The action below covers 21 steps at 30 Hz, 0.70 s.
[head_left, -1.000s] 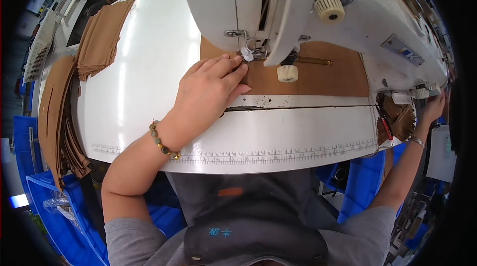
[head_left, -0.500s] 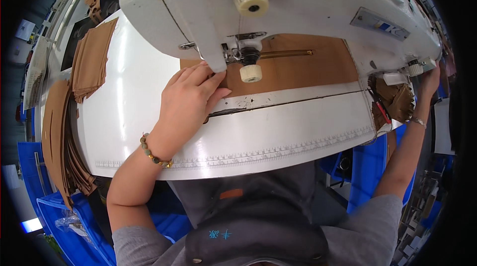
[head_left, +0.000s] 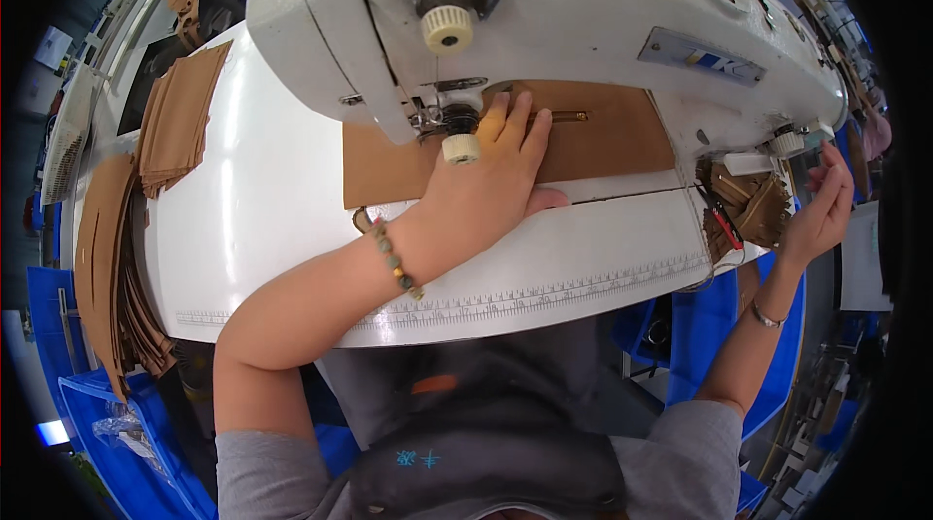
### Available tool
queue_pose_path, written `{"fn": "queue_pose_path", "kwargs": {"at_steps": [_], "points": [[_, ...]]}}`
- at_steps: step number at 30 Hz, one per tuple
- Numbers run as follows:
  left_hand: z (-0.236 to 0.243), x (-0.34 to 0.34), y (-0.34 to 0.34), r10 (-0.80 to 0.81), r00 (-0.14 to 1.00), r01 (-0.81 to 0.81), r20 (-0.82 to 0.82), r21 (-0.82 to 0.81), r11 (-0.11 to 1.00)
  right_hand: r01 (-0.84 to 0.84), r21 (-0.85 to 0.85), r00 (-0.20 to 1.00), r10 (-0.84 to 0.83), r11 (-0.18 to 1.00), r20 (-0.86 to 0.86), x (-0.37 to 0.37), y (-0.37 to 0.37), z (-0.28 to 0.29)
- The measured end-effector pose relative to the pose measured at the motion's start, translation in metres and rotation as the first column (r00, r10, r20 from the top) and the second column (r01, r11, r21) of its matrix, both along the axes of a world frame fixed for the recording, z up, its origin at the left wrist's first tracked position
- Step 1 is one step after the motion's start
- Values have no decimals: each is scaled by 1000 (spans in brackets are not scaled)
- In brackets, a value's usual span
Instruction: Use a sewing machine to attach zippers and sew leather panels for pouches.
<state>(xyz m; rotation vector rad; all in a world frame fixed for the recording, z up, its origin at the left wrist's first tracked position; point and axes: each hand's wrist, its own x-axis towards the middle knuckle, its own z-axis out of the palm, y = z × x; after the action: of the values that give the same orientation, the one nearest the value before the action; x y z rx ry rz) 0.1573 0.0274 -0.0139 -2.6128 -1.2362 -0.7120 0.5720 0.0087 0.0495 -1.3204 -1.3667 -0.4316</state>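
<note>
My left hand (head_left: 486, 180) lies open on a brown leather piece (head_left: 622, 146) under the white sewing machine (head_left: 573, 15), just right of the presser foot (head_left: 425, 121), with fingers slightly spread, partly behind a cream knob (head_left: 461, 149). A brass zipper-like strip (head_left: 573, 117) runs along the piece beside my fingertips. My right hand (head_left: 816, 209) is raised at the machine's right end, below a small fitting (head_left: 792, 141), its fingers loosely curved and apart, holding nothing that I can see.
Stacked brown pieces (head_left: 180, 117) and long strips (head_left: 112, 267) lie left. Leather scraps (head_left: 753, 214) and a red-handled tool (head_left: 724, 228) sit right, near my right arm. Blue bins (head_left: 136, 452) stand below the white tabletop (head_left: 243, 228), which has a printed ruler along its front.
My left hand has shifted rightward across the leather, uncovering its left part. My right hand has come down toward me from the machine's right end. The view has also shifted.
</note>
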Motion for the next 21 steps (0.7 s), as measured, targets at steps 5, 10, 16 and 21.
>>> {"fn": "queue_pose_path", "kwargs": {"at_steps": [5,10,16,21], "points": [[3,-18,-20,-156,985,169,73,-212,963,-380,-278,824,459,882,332,-100,-8,19],[10,-72,-64,-284,959,279,-1,-187,942,-579,-560,523,797,592,301,-188,11,-6],[11,-112,-61,-269,963,268,8,-122,956,-590,-616,373,853,522,365,-270,26,-48],[5,-114,-57,121,988,-81,98,-343,936,-521,-684,389,856,510,342,-284,22,-57]]}}
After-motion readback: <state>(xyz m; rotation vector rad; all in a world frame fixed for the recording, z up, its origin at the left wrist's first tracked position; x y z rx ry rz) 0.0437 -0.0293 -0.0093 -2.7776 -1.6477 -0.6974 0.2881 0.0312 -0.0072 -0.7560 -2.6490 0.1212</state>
